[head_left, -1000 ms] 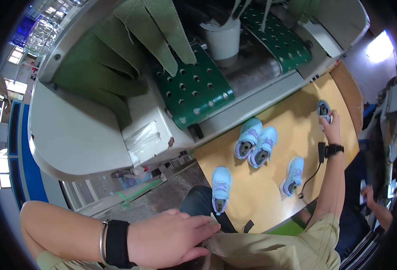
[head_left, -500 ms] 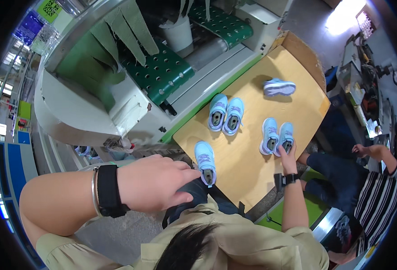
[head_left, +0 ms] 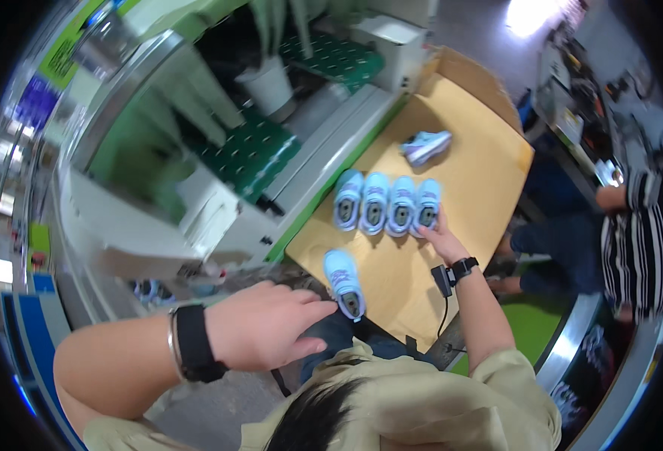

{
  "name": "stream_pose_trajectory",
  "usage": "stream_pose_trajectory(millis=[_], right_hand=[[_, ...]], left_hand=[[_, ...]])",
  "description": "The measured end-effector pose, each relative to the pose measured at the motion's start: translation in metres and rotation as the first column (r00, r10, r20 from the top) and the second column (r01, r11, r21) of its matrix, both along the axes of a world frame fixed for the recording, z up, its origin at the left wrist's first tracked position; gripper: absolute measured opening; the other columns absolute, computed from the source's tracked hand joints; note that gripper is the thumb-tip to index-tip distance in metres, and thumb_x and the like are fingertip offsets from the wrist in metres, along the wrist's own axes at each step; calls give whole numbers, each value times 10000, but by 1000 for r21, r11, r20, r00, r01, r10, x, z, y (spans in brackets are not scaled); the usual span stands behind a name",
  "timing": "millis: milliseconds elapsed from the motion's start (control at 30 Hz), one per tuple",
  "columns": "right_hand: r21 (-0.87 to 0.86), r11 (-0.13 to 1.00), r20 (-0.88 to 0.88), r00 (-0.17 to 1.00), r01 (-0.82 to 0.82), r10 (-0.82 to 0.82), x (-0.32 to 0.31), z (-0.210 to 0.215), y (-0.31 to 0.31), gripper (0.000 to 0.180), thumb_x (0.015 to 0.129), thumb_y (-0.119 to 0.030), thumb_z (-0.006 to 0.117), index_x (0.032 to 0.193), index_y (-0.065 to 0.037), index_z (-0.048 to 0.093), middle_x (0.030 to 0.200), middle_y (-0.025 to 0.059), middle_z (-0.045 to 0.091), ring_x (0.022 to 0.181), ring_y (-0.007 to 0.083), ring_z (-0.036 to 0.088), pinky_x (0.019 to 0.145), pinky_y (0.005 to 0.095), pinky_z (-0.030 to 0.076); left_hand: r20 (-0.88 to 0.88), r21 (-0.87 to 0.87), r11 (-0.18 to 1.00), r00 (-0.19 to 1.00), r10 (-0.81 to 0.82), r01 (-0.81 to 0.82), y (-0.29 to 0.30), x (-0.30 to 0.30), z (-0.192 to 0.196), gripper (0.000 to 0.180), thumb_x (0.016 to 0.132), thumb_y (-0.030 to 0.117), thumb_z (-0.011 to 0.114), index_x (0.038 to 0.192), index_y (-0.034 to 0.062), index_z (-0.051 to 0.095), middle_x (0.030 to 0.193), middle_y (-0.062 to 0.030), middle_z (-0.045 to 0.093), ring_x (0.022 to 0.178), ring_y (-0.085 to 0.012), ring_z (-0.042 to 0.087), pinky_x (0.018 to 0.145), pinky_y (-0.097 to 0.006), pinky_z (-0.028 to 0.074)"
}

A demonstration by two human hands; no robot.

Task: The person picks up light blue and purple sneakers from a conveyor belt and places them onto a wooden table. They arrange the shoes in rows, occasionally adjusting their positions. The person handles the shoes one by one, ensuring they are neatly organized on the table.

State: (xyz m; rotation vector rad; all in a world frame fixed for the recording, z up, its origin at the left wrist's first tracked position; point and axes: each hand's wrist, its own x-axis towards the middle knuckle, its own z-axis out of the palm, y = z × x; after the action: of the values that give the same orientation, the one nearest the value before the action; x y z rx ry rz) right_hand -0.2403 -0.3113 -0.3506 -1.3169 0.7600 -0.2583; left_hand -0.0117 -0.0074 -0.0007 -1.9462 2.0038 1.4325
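Four light blue shoes (head_left: 388,204) stand side by side in a row on a brown cardboard-covered table (head_left: 489,188). My right hand (head_left: 440,237) grips the heel end of the rightmost shoe (head_left: 428,203) of that row. A single light blue shoe (head_left: 344,282) stands nearer to me at the table's edge. My left hand (head_left: 264,331), with a black wristband and a bracelet, hovers flat with its fingertips just short of that shoe's heel, holding nothing. Another shoe (head_left: 425,145) lies on its side farther back.
A machine with green studded conveyor belts (head_left: 249,154) runs along the table's left side, with a white bucket (head_left: 270,86) on it. A person in a striped shirt (head_left: 640,225) sits at the right. A black device with a cable (head_left: 444,279) hangs at my right wrist.
My right hand has slid a pair of shoes left against the other pair, forming one row. My left hand has come closer to the single shoe. The view has shifted.
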Motion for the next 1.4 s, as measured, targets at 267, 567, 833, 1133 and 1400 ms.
stream_pose_trajectory(millis=[267, 567, 833, 1133, 1400], right_hand=[[-494, 844, -484, 873, -210, -66, 22, 35, 24, 1035, 857, -338, 785, 1605, -21, 144, 1526, 252, 440, 1357, 414, 497, 1149, 463, 412], [-619, 605, -671, 738, -502, -73, -89, -1, 102, 1071, 825, -519, 755, 1654, -194, 158, 1725, 115, 112, 1583, 382, 86, 1235, 606, 141], [-429, 575, -787, 601, -697, 142, -138, 29, 142, 1344, 610, -480, 927, 1660, -221, 129, 1737, 108, 14, 1593, 358, -14, 1248, 598, 86], [-427, 617, -775, 619, -661, 127, -136, 23, 149, 1349, 586, -388, 949, 1657, -243, 141, 1734, 112, 21, 1591, 362, 7, 1247, 607, 96], [-427, 619, -775, 619, -659, 125, -138, 14, 149, 1352, 596, -397, 947, 1659, -256, 122, 1734, 105, 1, 1590, 361, -9, 1248, 617, 97]], left_hand=[[1, 95, 995, 1000, 31, -31, -8, -20, 25, 594, 957, 336, 688, 1423, 1, 534, 1289, -232, 635, 1176, -385, 626, 1007, -415, 500], [-18, 99, 994, 999, 49, -47, -13, -34, 26, 490, 955, 126, 656, 1417, 8, 548, 1300, -199, 669, 1148, -318, 666, 983, -402, 510], [-49, 236, 947, 971, 236, -218, 2, -20, 18, 506, 1026, 148, 607, 1503, 39, 482, 1286, -144, 668, 1142, -219, 635, 970, -355, 504], [-59, 245, 950, 976, 211, -191, -1, -25, 24, 513, 1040, 165, 571, 1522, 33, 457, 1398, -94, 588, 1089, -156, 592, 929, -317, 516], [-44, 202, 964, 982, 186, -173, -1, -22, 23, 526, 1027, 169, 585, 1515, 13, 464, 1308, -99, 644, 1019, -159, 618, 899, -312, 518]])
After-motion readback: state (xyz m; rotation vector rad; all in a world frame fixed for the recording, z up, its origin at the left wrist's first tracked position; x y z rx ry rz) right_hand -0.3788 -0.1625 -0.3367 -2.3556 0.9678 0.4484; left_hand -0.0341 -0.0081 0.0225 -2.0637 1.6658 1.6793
